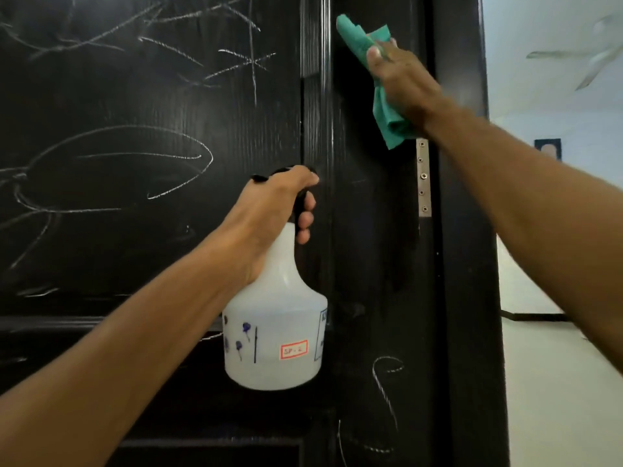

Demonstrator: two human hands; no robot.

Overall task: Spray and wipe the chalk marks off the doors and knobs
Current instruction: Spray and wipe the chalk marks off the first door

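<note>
Two hands are seen against a black door [168, 96], both occupied. A white spray bottle [274, 318] is gripped at the neck by the left hand [269, 214], fingers curled round the black trigger head, thumb over the top. The bottle is held upright in front of the door's vertical stile, nozzle end toward the door. A small red-bordered label [294, 349] is carried on the bottle body, with blue smudges to its left.

A green cloth [364, 42] is pressed against the door's upper right edge by the right hand [397, 75]. The cloth is held under the fingers and thumb; a folded tail is left hanging below the wrist, just above a silver hinge [424, 176]. Whether the fingers are curled into the cloth or laid flat cannot be fully told; the thumb is seen clamped on it.

Chalk marks [141, 153] are spread over the left panel: scribbled lines near the top, a large oval loop at mid height, loose strokes at the far left. More chalk is seen low on the right stile, as a hook-shaped curl [384, 382] with faint lines beneath. The strip around the cloth is shown dark and mostly unmarked.

A pale wall [556, 106] and light floor are visible past the door frame on the right. No knob is in view.
</note>
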